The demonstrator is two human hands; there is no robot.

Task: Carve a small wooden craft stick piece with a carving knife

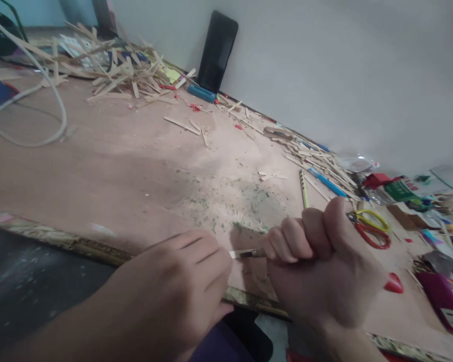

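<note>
My right hand is closed in a fist around a tool with a short dark blade, which looks like a carving knife. The blade points left toward my other hand. My left hand is closed near the table's front edge, knuckles up. A pale wooden stick pokes out from its fingers and meets the blade; the rest of the stick is hidden. Green and pale shavings lie on the tabletop just beyond both hands.
A phone leans on the wall in a blue stand. Piles of craft sticks lie back left and along the wall. At right are scissors, a blue pen, a red piece and a magenta case. A white cable loops at left.
</note>
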